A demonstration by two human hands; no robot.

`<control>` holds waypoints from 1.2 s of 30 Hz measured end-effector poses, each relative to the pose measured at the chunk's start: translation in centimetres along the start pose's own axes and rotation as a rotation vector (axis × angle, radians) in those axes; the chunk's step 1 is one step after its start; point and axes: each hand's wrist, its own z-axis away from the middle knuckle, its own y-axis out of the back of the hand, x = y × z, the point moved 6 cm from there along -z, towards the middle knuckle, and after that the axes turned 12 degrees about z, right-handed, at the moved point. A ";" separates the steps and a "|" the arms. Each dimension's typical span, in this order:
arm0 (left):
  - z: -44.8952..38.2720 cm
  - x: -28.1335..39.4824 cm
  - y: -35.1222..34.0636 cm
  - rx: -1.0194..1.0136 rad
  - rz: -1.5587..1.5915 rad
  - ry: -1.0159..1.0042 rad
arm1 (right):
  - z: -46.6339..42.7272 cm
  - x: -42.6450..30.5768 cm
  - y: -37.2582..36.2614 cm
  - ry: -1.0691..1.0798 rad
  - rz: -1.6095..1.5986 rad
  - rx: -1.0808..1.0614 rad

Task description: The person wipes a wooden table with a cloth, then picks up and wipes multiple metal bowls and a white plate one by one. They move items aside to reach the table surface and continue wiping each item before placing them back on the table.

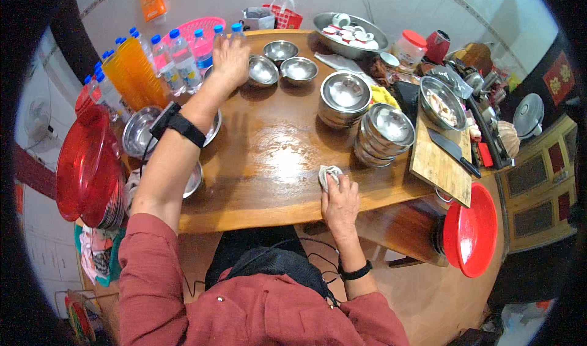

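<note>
My left hand (231, 61) reaches to the far left of the wooden table (261, 162), beside a steel bowl (263, 70) and below two bottle caps. What lies under its palm is hidden, so a grip cannot be made out. Two more steel bowls, a rear one (280, 50) and a right one (299, 69), stand close by. Near the front edge, my right hand (341, 203) holds a crumpled pale cloth (329, 175) against the tabletop. To its right rise two stacks of steel bowls, one farther back (345, 96) and one nearer (387, 128).
Plastic bottles (185, 66) and stacked orange cups (135, 77) line the left back. Red basins (85, 162) stand at left, partly hiding other dishes. At right, a cleaver (447, 146) lies on a cutting board (433, 167) overhanging the edge. A basin of cups (351, 36) sits behind.
</note>
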 end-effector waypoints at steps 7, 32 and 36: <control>-0.7 0.7 -12.1 -0.163 -0.140 -0.094 | 0.1 0.1 -0.2 -0.021 -0.013 -0.010; 19.3 13.3 5.0 -0.308 1.290 0.082 | -2.0 -0.9 11.0 -0.077 -0.723 0.311; 21.7 16.2 4.4 -0.128 1.553 -0.272 | -2.6 -4.2 13.1 0.100 -0.573 0.355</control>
